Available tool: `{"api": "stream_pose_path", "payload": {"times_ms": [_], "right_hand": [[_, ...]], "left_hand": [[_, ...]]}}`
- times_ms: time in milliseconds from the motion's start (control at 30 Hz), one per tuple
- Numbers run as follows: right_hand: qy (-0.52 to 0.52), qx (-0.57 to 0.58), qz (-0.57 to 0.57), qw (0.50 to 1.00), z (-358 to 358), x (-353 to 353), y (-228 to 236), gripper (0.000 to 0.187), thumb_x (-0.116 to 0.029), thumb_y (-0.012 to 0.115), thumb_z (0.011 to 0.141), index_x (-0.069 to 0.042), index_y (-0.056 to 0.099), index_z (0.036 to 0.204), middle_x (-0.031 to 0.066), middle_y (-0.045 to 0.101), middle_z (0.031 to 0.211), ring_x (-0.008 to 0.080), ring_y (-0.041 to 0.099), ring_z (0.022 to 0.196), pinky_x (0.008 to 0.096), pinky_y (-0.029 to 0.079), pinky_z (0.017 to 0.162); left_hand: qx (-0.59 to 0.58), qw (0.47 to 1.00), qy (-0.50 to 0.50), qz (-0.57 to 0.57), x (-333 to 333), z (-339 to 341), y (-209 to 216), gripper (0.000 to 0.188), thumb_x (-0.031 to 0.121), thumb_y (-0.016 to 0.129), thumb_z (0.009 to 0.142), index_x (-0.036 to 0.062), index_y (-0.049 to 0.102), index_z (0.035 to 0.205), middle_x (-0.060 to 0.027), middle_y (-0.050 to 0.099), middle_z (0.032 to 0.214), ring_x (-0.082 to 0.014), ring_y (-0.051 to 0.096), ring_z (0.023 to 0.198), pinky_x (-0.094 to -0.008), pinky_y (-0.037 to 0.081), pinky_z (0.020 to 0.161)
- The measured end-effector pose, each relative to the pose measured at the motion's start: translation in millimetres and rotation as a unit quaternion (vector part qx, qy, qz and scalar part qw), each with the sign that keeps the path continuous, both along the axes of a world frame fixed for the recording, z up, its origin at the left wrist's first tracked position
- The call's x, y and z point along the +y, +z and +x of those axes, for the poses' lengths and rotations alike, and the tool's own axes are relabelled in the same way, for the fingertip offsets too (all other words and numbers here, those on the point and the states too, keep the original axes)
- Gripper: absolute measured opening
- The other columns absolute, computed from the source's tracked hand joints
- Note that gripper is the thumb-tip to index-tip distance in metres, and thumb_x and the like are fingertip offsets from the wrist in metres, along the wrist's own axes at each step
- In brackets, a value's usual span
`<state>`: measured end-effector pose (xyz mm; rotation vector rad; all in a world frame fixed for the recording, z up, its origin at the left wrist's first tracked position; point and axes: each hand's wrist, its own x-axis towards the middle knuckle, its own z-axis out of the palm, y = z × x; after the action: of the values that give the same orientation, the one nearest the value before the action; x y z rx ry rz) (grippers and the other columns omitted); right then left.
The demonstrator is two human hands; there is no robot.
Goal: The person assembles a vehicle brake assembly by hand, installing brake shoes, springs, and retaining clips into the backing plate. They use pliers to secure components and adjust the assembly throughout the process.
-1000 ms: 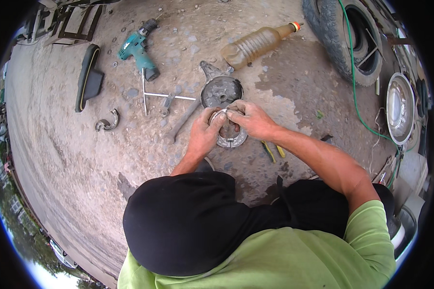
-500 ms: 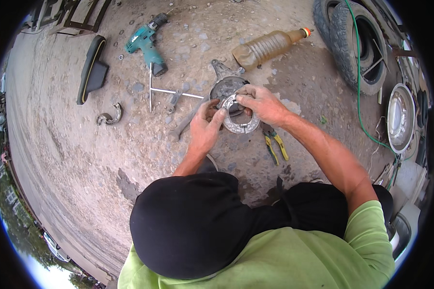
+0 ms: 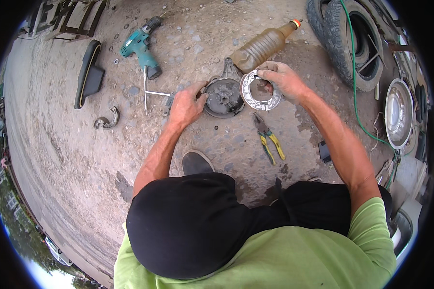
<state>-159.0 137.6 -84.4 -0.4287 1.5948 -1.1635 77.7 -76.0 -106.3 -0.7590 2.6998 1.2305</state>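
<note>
My right hand grips a pair of silver brake shoes joined into a ring, thumb on its upper edge. The ring is held up just right of a round, dark brake backing plate with a hub hole and an arm at its far side. At the plate's left rim, my left hand has its thumb and fingers closed on the edge. Pliers with yellow-and-black handles lie on the ground below the ring.
A teal cordless drill, a T-handle wrench and a dark curved brake shoe lie to the left. Beyond the plate rests a brown plastic bottle. Tyres, a green hose and a metal dish are at right.
The shoe ring, held in both hands over the plate before, has moved right in my right hand alone. My left hand has let go of it and shifted left to the plate's rim.
</note>
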Motion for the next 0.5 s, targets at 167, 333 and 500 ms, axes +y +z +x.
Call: {"api": "stream_pose_path", "payload": {"times_ms": [167, 333, 500], "right_hand": [[0.065, -0.016, -0.007, 0.998, 19, -13, 0, 0.027, -0.025, 0.066, 0.102, 0.0, 0.068, 0.111, -0.0003, 0.062, 0.087, 0.0084, 0.056, 0.075, 0.0262, 0.048, 0.065], [0.071, -0.012, -0.009, 0.997, 27, -24, 0, 0.028, -0.026, 0.066, 0.102, 0.001, 0.069, 0.11, -0.0005, 0.062, 0.087, 0.0081, 0.057, 0.073, 0.0269, 0.049, 0.066], [0.076, -0.015, -0.035, 0.996, 34, -34, 3, 0.033, -0.027, 0.07, 0.1, 0.004, 0.069, 0.114, 0.0031, 0.065, 0.09, 0.0101, 0.059, 0.074, 0.0284, 0.049, 0.065]], "left_hand": [[0.009, 0.993, -0.113, 0.008, -24, -27, -5, 0.041, 0.019, 0.071, 0.095, 0.0079, 0.07, 0.134, -0.022, 0.074, 0.115, -0.0371, 0.071, 0.105, -0.0433, 0.055, 0.094], [0.036, 0.997, 0.011, 0.065, -11, -28, 14, 0.043, 0.025, 0.073, 0.096, 0.0016, 0.069, 0.132, -0.0204, 0.075, 0.115, -0.0323, 0.074, 0.101, -0.0432, 0.058, 0.086], [-0.016, 0.925, 0.078, 0.371, 30, -8, 42, 0.058, 0.02, 0.075, 0.097, -0.0026, 0.053, 0.145, -0.0169, 0.075, 0.109, -0.0233, 0.074, 0.093, -0.0364, 0.06, 0.073]]}}
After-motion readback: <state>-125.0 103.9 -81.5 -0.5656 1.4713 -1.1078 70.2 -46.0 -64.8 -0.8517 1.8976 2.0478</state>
